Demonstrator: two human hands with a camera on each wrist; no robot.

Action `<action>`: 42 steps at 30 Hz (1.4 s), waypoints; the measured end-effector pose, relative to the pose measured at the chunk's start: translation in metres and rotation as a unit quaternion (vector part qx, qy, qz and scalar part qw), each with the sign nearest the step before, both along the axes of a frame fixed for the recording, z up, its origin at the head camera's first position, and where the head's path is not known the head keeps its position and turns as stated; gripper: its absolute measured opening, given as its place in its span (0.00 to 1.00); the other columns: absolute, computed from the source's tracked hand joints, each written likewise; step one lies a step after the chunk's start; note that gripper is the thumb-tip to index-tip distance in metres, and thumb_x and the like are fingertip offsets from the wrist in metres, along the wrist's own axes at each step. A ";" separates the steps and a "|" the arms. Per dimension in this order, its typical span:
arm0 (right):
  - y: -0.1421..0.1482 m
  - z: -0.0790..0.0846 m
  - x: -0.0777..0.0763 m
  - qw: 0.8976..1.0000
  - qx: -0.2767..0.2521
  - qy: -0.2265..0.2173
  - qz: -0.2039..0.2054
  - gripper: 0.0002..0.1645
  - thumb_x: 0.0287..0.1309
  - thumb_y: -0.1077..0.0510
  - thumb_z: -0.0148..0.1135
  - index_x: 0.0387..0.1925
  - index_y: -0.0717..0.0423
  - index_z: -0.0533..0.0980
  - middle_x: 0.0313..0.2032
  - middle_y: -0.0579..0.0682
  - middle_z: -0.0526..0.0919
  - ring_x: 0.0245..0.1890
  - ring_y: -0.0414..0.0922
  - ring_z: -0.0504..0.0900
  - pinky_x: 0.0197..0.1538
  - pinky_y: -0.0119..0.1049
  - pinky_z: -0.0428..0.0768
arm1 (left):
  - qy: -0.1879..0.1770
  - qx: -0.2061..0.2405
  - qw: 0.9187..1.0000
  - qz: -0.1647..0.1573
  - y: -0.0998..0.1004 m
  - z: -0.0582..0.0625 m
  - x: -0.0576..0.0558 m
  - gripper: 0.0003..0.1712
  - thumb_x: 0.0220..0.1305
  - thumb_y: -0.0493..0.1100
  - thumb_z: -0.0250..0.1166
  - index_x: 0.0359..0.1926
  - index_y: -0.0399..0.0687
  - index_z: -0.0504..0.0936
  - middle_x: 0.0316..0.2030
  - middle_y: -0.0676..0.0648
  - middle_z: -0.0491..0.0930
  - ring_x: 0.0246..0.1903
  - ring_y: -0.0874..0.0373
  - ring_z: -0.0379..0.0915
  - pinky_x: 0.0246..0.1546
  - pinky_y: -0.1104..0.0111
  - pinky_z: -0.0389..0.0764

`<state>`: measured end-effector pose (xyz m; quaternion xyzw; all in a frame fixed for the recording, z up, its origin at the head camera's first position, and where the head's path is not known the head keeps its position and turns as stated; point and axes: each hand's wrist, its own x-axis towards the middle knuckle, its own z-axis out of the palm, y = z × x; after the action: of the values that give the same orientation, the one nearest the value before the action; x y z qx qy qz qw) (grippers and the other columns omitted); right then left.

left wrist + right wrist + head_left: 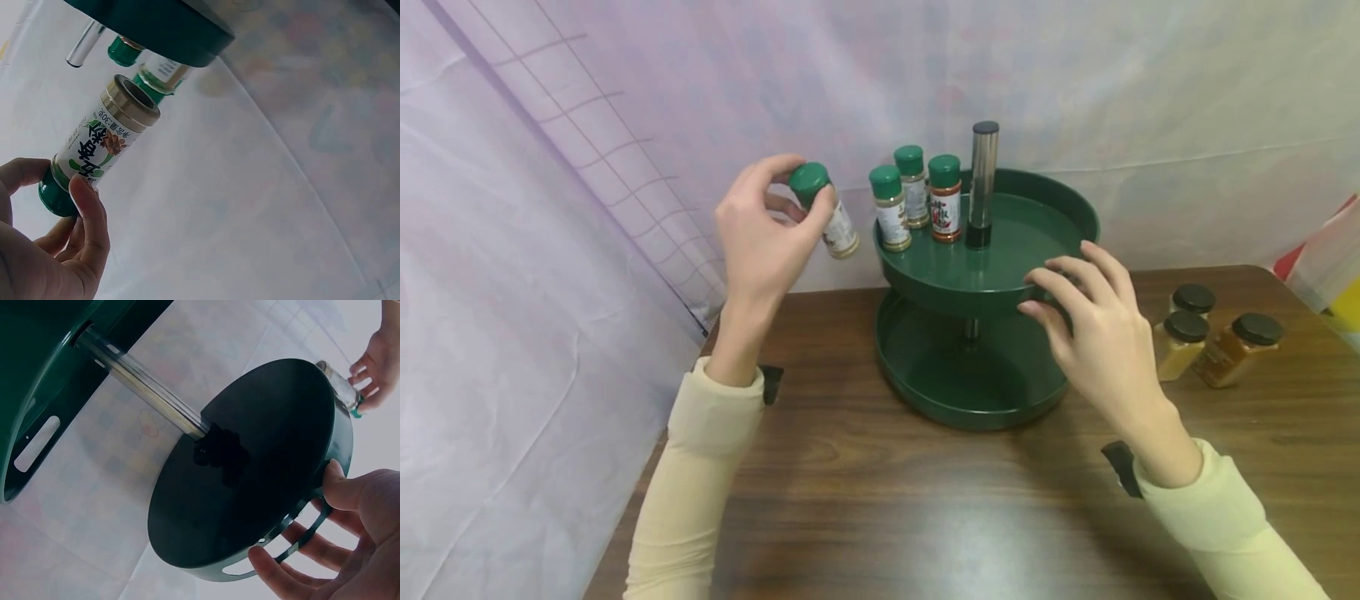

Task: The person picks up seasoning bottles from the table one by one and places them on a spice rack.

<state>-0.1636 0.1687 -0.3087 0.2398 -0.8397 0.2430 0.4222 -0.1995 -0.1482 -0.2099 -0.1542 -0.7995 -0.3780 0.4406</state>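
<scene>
My left hand (767, 221) pinches a spice jar (841, 229) by its green cap, just left of a green two-tier turntable rack (925, 287). The jar tilts with its base toward the upper tray; its white label shows in the left wrist view. Three green-capped jars stand at the left of the upper tray: a pale one (892, 221), another pale one (914, 196) behind it, and a red one (946, 212). At the tray's front right, my right hand (1101, 342) spreads loosely curved fingers along the slotted rim, thumb at its lower edge.
A steel post (983, 179) with a black top rises from the upper tray. Three black-lidded jars, including an amber one (1228, 358), stand on the wooden table (880, 500) at right. A white cloth (820, 83) hangs close behind the table.
</scene>
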 end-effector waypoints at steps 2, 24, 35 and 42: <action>0.000 0.000 0.000 1.000 0.000 0.000 -0.001 0.18 0.55 0.60 0.75 0.48 0.57 0.85 0.52 0.58 0.83 0.69 0.59 0.68 0.47 0.65 0.80 | 0.004 0.001 1.000 -0.006 0.005 0.003 -0.001 0.17 0.61 0.41 0.69 0.49 0.36 0.85 0.40 0.43 0.84 0.24 0.57 0.77 0.28 0.77 0.74; -0.002 0.000 0.005 1.000 -0.004 0.000 -0.002 0.18 0.55 0.60 0.75 0.49 0.57 0.84 0.52 0.58 0.83 0.69 0.60 0.68 0.46 0.64 0.80 | -0.018 -0.038 0.997 -0.071 0.044 0.005 -0.012 0.20 0.62 0.42 0.70 0.52 0.35 0.83 0.41 0.41 0.82 0.27 0.55 0.78 0.30 0.67 0.77; -0.005 0.001 0.007 1.000 -0.006 0.000 -0.002 0.18 0.55 0.59 0.75 0.48 0.56 0.85 0.52 0.57 0.83 0.69 0.59 0.68 0.42 0.63 0.81 | -0.087 -0.060 0.993 -0.060 0.056 -0.006 -0.020 0.22 0.64 0.43 0.69 0.55 0.36 0.82 0.44 0.41 0.82 0.28 0.55 0.77 0.30 0.66 0.77; -0.009 0.002 0.008 1.000 -0.007 0.000 0.003 0.18 0.55 0.59 0.75 0.49 0.56 0.84 0.52 0.57 0.83 0.69 0.59 0.68 0.44 0.63 0.81 | -0.111 -0.058 0.990 -0.058 0.059 -0.012 -0.020 0.23 0.64 0.44 0.69 0.56 0.37 0.83 0.45 0.42 0.82 0.30 0.55 0.77 0.32 0.65 0.77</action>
<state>-0.1557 0.1599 -0.3070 0.2393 -0.8371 0.2504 0.4235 -0.2194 -0.0895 -0.2220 -0.1827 -0.8535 -0.3711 0.3168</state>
